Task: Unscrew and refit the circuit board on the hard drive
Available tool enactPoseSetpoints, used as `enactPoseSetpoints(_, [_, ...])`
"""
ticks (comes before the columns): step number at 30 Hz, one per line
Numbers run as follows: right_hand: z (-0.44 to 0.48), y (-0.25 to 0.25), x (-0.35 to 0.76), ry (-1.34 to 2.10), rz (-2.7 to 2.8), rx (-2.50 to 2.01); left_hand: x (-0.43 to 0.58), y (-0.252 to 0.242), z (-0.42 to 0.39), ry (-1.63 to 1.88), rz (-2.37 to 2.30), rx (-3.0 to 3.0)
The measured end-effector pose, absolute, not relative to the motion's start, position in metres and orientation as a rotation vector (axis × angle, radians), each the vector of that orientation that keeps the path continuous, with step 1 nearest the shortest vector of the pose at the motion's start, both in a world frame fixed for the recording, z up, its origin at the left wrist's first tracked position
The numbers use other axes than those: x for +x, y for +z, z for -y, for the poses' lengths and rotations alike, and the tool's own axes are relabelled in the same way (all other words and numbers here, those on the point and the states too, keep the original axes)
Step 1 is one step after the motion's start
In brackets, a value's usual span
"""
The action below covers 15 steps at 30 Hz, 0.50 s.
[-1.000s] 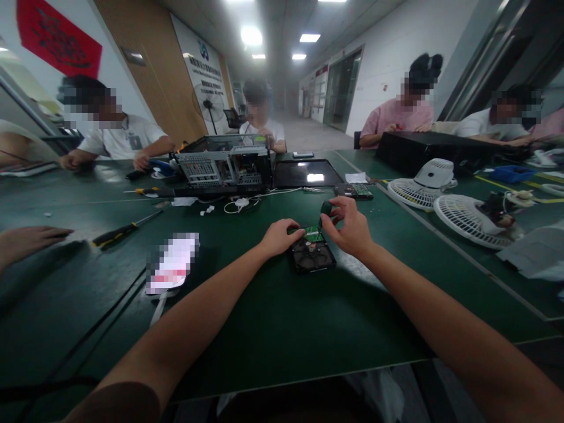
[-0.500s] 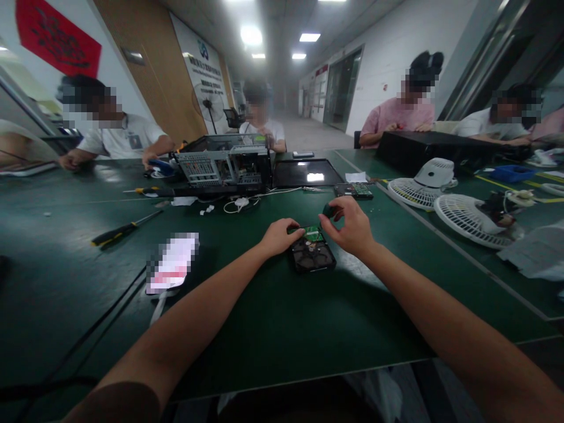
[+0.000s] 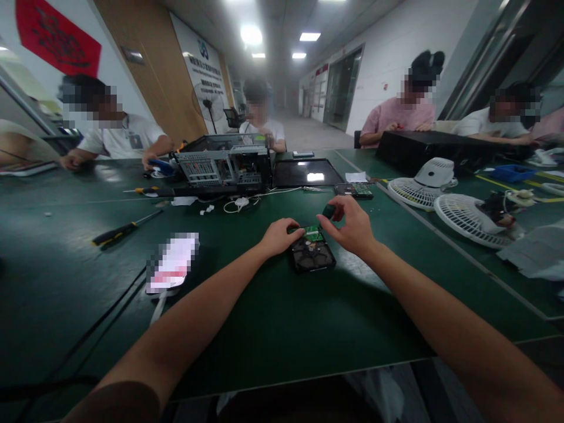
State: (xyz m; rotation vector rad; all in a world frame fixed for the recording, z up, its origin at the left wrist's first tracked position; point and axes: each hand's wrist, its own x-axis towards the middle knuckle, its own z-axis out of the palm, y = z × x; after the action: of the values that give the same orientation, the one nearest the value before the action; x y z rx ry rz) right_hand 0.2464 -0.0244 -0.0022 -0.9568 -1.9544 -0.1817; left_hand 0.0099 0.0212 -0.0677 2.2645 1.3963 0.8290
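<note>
A hard drive (image 3: pixel 312 255) lies on the green table in front of me, its green circuit board facing up at the far end. My left hand (image 3: pixel 282 236) grips its far left side, with the thumb over the board. Just right of the drive and above it, my right hand (image 3: pixel 350 222) is closed in a pinch. A small dark object (image 3: pixel 328 210) shows between its thumb and fingers; its kind cannot be made out.
On the left lie a screwdriver (image 3: pixel 115 234) and a phone (image 3: pixel 174 264) with a cable. An opened computer case (image 3: pixel 220 167), a black panel (image 3: pixel 304 171) and another drive (image 3: pixel 355 190) stand beyond. Fan parts (image 3: pixel 418 188) sit at right. Several people work around the table.
My right thumb and fingers have shifted very slightly to the left around the dark object. My left hand and the hard drive have stayed in place.
</note>
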Motion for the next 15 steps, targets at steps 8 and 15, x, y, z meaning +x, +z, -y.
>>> enactPoseSetpoints(8, [0.0254, -0.0006, 0.2452, -0.197, 1.969, -0.836, 0.0103, -0.0696, -0.022, 0.834, -1.403, 2.275])
enactPoseSetpoints(15, [0.0207, -0.003, 0.2458, -0.244, 1.9, -0.848, 0.0113, -0.0683, -0.0216, 0.836, -1.402, 2.262])
